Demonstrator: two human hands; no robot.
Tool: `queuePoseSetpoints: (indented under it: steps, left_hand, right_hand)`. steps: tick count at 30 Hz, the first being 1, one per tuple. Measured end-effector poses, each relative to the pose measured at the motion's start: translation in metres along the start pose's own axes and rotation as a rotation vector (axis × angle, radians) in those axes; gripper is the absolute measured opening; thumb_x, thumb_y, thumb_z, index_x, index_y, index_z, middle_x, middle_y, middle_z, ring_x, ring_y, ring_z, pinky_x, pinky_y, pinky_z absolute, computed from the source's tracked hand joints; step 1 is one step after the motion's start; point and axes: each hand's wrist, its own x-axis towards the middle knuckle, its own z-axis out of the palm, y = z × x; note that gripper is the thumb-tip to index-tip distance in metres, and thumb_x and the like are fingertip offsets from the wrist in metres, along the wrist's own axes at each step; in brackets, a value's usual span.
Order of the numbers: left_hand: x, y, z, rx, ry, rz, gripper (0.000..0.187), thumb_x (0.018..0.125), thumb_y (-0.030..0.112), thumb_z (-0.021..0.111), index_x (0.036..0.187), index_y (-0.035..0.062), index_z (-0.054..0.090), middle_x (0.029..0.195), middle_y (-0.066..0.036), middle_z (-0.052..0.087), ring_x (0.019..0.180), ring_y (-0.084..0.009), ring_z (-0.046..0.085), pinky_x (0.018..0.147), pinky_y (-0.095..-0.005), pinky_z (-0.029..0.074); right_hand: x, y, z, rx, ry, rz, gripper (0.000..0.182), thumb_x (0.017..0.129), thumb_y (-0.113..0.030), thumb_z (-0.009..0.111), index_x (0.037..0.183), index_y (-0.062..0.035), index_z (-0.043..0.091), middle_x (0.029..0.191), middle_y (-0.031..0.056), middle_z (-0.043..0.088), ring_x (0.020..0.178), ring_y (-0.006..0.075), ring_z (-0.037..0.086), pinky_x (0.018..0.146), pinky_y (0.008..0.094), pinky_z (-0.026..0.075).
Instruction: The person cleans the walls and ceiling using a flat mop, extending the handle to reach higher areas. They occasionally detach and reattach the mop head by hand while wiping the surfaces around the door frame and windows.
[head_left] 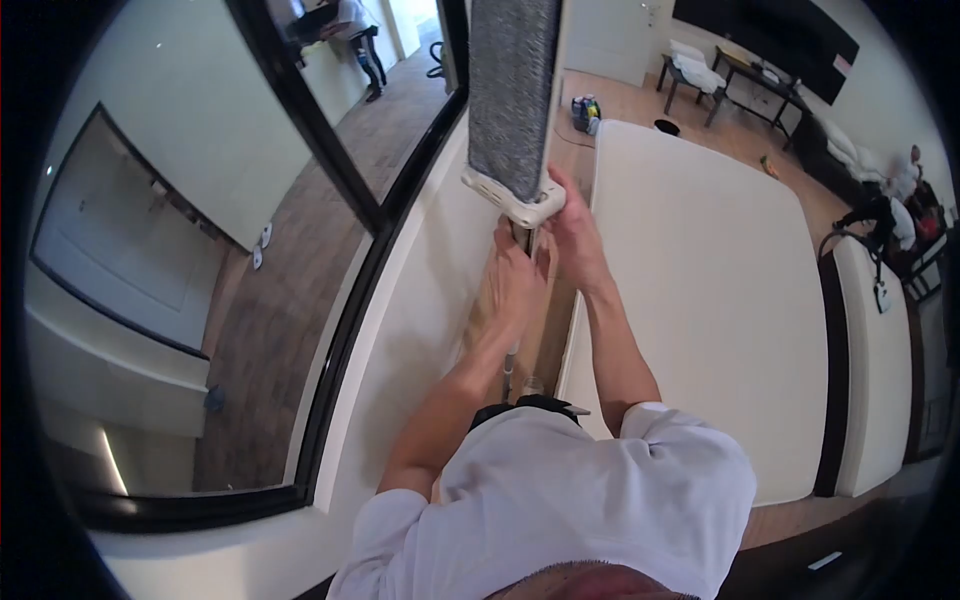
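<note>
A flat mop with a grey fibrous pad (512, 90) and a pale plastic frame (535, 210) stands up in front of me, its pad end cut off by the top of the view. My right hand (575, 228) grips the right edge of that frame near its lower end. Just below, my left hand (515, 280) closes around a narrow dark part under the frame; the fingers partly hide it. A thin pole (510, 365) shows lower down beside my left forearm.
Left of me runs a black-framed glass window (375, 270), with a person (355, 35) beyond it. A large white mattress (710, 300) lies to my right, then another white padded piece (868, 370). Farther off are a stool (690, 75), a dark table (765, 80) and people (890, 215).
</note>
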Motion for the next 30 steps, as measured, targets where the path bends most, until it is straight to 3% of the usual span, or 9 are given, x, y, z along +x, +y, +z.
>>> queuePoseSetpoints:
  steps: [7, 11, 13, 15, 18, 21, 23, 25, 30]
  left_hand:
    - [0.081, -0.021, 0.091, 0.079, -0.137, 0.017, 0.082, 0.086, 0.009, 0.072, 0.148, -0.0072, 0.021, 0.132, -0.033, 0.055, 0.117, -0.0517, 0.058, 0.094, -0.056, 0.05]
    - [0.13, -0.02, 0.108, 0.07, -0.174, 0.191, 0.07, 0.088, 0.009, 0.072, 0.147, 0.0002, 0.036, 0.126, -0.025, 0.056, 0.121, -0.0427, 0.056, 0.096, -0.0521, 0.048]
    - [0.157, -0.036, 0.106, -0.002, -0.195, 0.291, 0.063, 0.089, 0.01, 0.072, 0.145, 0.0033, 0.044, 0.125, -0.022, 0.055, 0.12, -0.0388, 0.057, 0.096, -0.0494, 0.049]
    - [0.138, -0.067, 0.065, -0.003, -0.184, 0.188, 0.04, 0.094, 0.011, 0.069, 0.132, 0.007, 0.059, 0.114, -0.014, 0.059, 0.107, -0.0315, 0.061, 0.092, -0.0424, 0.05]
    - [0.166, -0.096, 0.064, -0.083, -0.164, 0.179, 0.025, 0.098, 0.014, 0.066, 0.121, 0.0057, 0.064, 0.105, -0.009, 0.062, 0.096, -0.0251, 0.062, 0.087, -0.0357, 0.051]
    - [0.199, -0.143, 0.087, -0.171, -0.12, 0.225, 0.015, 0.098, 0.013, 0.064, 0.109, 0.0052, 0.068, 0.093, -0.012, 0.062, 0.088, -0.0253, 0.064, 0.081, -0.034, 0.052]
    - [0.243, -0.155, 0.095, -0.273, -0.089, 0.342, 0.015, 0.099, 0.014, 0.063, 0.109, 0.0043, 0.068, 0.093, -0.012, 0.062, 0.086, -0.0217, 0.064, 0.079, -0.0322, 0.052]
    - [0.285, -0.112, 0.091, -0.349, -0.029, 0.271, 0.017, 0.101, 0.015, 0.062, 0.109, 0.0023, 0.069, 0.095, -0.01, 0.064, 0.089, -0.0176, 0.064, 0.081, -0.0313, 0.052]
    - [0.395, -0.035, 0.1, -0.453, -0.026, 0.516, 0.039, 0.102, 0.02, 0.064, 0.136, 0.0027, 0.058, 0.119, -0.01, 0.064, 0.11, -0.0173, 0.06, 0.095, -0.0306, 0.048]
  right_hand:
    - [0.076, 0.078, -0.109, 0.363, -0.031, 0.097, 0.085, 0.084, -0.069, 0.069, 0.133, 0.0004, 0.057, 0.117, 0.0102, 0.069, 0.105, 0.0206, 0.067, 0.095, 0.0354, 0.052]
    - [0.127, 0.113, -0.189, 0.443, 0.142, 0.053, 0.081, 0.084, -0.067, 0.068, 0.126, 0.002, 0.061, 0.111, 0.0136, 0.072, 0.096, 0.0232, 0.071, 0.088, 0.0378, 0.057]
    - [0.149, 0.103, -0.204, 0.377, 0.155, 0.035, 0.081, 0.085, -0.068, 0.064, 0.125, 0.003, 0.062, 0.107, 0.016, 0.072, 0.092, 0.0251, 0.071, 0.085, 0.0408, 0.058]
    - [0.132, 0.098, -0.171, 0.344, 0.098, -0.016, 0.083, 0.087, -0.07, 0.057, 0.123, 0.0045, 0.062, 0.105, 0.0191, 0.072, 0.086, 0.0271, 0.071, 0.08, 0.0432, 0.059]
    - [0.147, 0.111, -0.187, 0.266, 0.176, -0.036, 0.087, 0.088, -0.074, 0.051, 0.121, 0.0062, 0.062, 0.102, 0.0209, 0.072, 0.081, 0.0275, 0.071, 0.074, 0.0434, 0.058]
    - [0.168, 0.131, -0.197, 0.256, 0.18, -0.069, 0.088, 0.089, -0.075, 0.046, 0.117, 0.0066, 0.063, 0.097, 0.0199, 0.072, 0.076, 0.0267, 0.07, 0.071, 0.0424, 0.057]
    - [0.196, 0.144, -0.213, 0.097, 0.248, -0.023, 0.098, 0.086, -0.085, 0.033, 0.125, 0.0015, 0.058, 0.099, 0.0194, 0.068, 0.073, 0.0281, 0.064, 0.068, 0.045, 0.054]
    - [0.223, 0.136, -0.214, 0.148, 0.262, -0.05, 0.091, 0.091, -0.08, 0.033, 0.121, 0.0006, 0.061, 0.095, 0.0176, 0.069, 0.072, 0.0269, 0.066, 0.068, 0.0422, 0.055]
    - [0.297, 0.142, -0.235, -0.063, 0.446, -0.208, 0.089, 0.092, -0.08, 0.035, 0.11, 0.0018, 0.065, 0.095, 0.017, 0.072, 0.078, 0.0243, 0.07, 0.068, 0.0394, 0.059]
